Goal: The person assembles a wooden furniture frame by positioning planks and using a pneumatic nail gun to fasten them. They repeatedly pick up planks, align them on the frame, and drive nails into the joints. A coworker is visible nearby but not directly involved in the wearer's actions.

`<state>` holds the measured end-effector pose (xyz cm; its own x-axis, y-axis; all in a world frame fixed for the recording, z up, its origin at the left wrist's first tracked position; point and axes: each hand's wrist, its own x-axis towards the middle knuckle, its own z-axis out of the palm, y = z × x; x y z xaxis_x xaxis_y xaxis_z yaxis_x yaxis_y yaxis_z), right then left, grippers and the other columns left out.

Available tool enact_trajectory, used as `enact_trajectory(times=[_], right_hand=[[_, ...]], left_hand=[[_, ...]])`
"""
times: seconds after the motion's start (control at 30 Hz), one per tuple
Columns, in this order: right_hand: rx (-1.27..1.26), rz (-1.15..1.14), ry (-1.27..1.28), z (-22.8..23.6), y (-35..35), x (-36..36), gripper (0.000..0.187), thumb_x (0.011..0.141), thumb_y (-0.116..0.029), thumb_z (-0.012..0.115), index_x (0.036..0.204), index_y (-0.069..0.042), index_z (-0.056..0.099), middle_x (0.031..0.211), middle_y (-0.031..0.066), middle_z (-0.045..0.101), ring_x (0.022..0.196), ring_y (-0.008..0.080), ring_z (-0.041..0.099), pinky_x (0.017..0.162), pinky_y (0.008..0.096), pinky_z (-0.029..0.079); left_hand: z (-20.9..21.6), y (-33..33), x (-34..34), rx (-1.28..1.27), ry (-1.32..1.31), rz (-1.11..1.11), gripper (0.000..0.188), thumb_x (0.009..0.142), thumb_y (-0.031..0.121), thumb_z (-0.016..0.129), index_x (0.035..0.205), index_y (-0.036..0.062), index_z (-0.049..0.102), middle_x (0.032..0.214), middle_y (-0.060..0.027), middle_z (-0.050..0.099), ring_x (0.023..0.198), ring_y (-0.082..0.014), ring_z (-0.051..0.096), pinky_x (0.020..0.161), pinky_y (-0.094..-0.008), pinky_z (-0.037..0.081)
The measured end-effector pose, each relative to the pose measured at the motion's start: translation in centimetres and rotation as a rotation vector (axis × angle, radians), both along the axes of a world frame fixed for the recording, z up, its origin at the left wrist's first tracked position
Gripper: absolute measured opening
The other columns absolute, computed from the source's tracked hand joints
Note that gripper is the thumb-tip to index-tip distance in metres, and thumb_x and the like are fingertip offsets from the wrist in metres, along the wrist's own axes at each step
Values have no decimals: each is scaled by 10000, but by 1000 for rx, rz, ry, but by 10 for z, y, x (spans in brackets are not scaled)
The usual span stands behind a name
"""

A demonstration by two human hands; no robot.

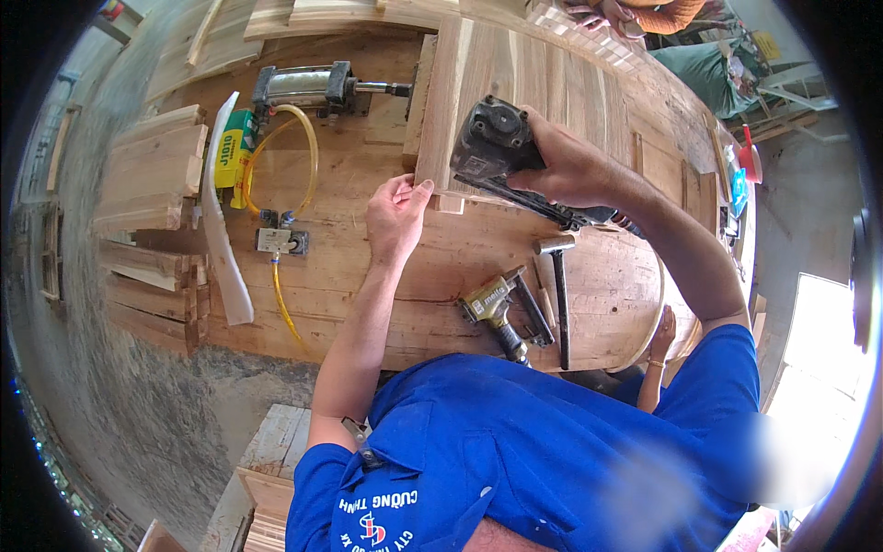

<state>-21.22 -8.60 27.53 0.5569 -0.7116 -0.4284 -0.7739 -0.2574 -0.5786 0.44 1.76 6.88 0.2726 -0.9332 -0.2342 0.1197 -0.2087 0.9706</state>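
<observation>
My right hand (570,166) is wrapped round a black nail gun (492,138), which rests or hovers over the near edge of a wooden panel (543,60); whether it touches cannot be told. At the panel's near left corner, my left hand (397,221) has its fingers curled and its thumb against the edge. A small wood block (449,204) sticks out from under that edge. Nearer to me on the wooden workbench (386,313) lie a smaller yellowish nail gun (492,302) and a hammer (557,276) with a dark handle.
A pneumatic cylinder (303,87) lies at the far left, with a yellow hose (313,156) and a valve (280,241). A green-yellow box (236,143), a curved white strip (223,221) and stacked boards (152,175) are left. Other people's hands (662,333) show right and far (621,17).
</observation>
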Motion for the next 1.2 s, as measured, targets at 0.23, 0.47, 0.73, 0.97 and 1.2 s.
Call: enact_trajectory(times=[0.23, 0.47, 0.73, 0.97, 1.2], right_hand=[[-78, 5, 13, -8, 5, -2, 765, 904, -106, 808, 1513, 39, 368, 1254, 266, 671, 1207, 354, 658, 1078, 432, 486], [-233, -37, -117, 9, 31, -35, 763, 887, -73, 796, 1531, 13, 397, 1241, 206, 676, 1121, 266, 663, 992, 388, 520], [-153, -837, -368, -20, 192, -203, 795, 830, -21, 719, 1564, -55, 416, 1137, 114, 683, 702, 110, 630, 595, 263, 536], [-647, -886, 285, -129, 284, -236, 724, 813, -5, 715, 1509, -159, 585, 1246, 231, 627, 1167, 414, 650, 986, 478, 547], [-612, -1092, 295, -176, 335, -203, 806, 756, 77, 652, 1498, -234, 606, 1184, 158, 541, 1036, 376, 645, 858, 501, 560]], left_hand=[[0, 1, -2, -29, -49, 10, 394, 970, 245, 799, 1186, -73, 713, 1080, -146, 775, 1009, -179, 734, 916, -301, 579], [-7, 7, 1, -52, -70, 27, 395, 980, 253, 790, 1199, -66, 711, 1081, -171, 773, 1014, -205, 743, 910, -313, 583], [34, 93, 113, -196, -692, 276, 247, 959, 183, 783, 1158, 43, 743, 927, -75, 745, 808, -158, 686, 746, -326, 570], [-8, 85, 177, -284, -1056, 78, 159, 978, 177, 737, 985, 23, 701, 865, -182, 709, 736, -371, 666, 675, -446, 522], [-8, 90, 179, -302, -1096, 26, 202, 1022, 193, 705, 914, 28, 660, 749, -117, 659, 636, -255, 627, 607, -398, 493]])
